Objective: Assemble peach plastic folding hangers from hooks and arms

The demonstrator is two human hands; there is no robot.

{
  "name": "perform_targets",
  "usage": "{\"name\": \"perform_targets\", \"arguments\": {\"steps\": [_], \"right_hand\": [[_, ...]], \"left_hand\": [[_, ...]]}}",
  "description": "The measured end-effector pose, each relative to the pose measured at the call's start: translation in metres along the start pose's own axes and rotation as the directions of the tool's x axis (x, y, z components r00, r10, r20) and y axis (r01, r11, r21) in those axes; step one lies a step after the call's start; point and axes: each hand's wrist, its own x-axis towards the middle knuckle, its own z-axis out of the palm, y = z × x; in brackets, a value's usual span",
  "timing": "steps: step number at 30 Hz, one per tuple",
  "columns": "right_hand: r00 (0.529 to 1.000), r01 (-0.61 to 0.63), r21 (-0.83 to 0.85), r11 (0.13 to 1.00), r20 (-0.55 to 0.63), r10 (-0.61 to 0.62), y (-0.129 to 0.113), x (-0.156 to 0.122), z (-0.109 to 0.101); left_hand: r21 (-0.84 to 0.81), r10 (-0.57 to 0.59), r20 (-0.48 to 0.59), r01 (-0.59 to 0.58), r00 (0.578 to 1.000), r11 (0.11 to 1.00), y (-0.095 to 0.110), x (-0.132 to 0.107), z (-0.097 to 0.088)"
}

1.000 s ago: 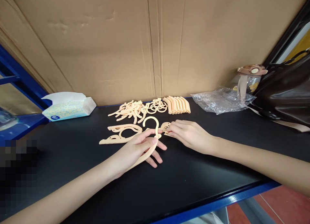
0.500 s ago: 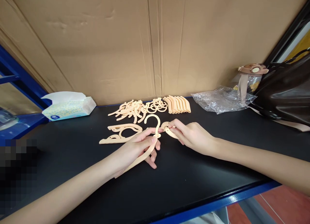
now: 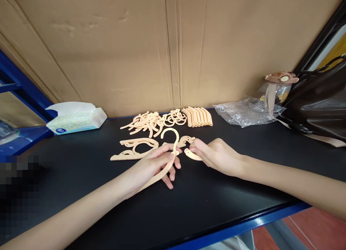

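Between the thumb and fingers of my left hand (image 3: 154, 163) is a beige plastic hanger piece (image 3: 159, 175), an arm with an upright hook (image 3: 175, 134) at its end. My right hand (image 3: 216, 154) is closed around a second curved hanger arm (image 3: 192, 155), whose rounded end points at the hook's base. A small gap separates the two pieces. Just behind my hands lies another beige hanger part (image 3: 186, 140), partly hidden. To the left of the hook, a folded hanger (image 3: 135, 156) rests on the black table (image 3: 189, 214).
At the back are a pile of loose hanger arms (image 3: 147, 122), several hooks (image 3: 175, 117) and a row of arms (image 3: 197, 116). A tissue pack (image 3: 77, 118) lies left; a clear plastic bag (image 3: 240, 111), a bottle (image 3: 281, 86) and a dark bag (image 3: 319, 102) sit right.
My right hand has moved slightly, bringing the held arm's end down and uncovering the part behind it. My left hand and the hook piece have hardly moved.
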Motion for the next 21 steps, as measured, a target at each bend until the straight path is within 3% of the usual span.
{"name": "perform_targets", "arguments": {"steps": [11,17,21], "right_hand": [[1.0,0.013,0.116,0.993,-0.028,-0.01,0.0025,-0.0037,-0.0036],[0.999,0.006,0.14,0.99,0.051,-0.013,0.0053,0.0022,-0.0017],[0.993,-0.068,0.108,0.992,0.1,0.057,0.0038,0.0037,0.0022]], "left_hand": [[0.046,0.008,-0.02,-0.007,1.0,0.999,0.0008,-0.0011,0.0009],[0.052,0.008,-0.009,-0.008,1.0,0.999,0.0015,-0.0012,0.001],[0.044,0.015,-0.005,-0.015,1.0,0.999,0.0014,-0.0011,0.001]]}}
